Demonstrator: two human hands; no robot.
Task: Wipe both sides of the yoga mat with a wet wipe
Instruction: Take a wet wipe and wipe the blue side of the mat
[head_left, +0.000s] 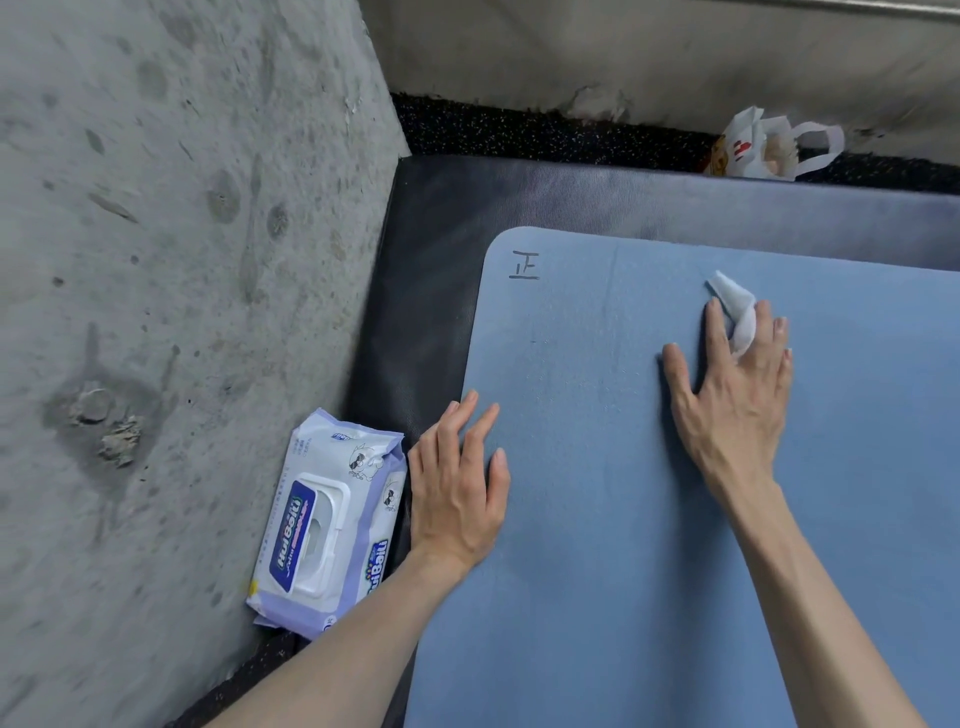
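Blue yoga mat (623, 519), flat, handwritten mark near upper-left corner. Right hand (737, 384) pressing white wet wipe (737, 312) between fingers; left hand (457, 488) flat, holding nothing. Wipe pack (327, 525) lower left, lid closed.

— What's underneath everything?
— A dark speckled floor (524, 130).
— And directly on it?
— A dark mat (675, 200). Just left of that mat lies a wipes pack (327, 525); beyond the mat's far edge sits a white bag (769, 145).
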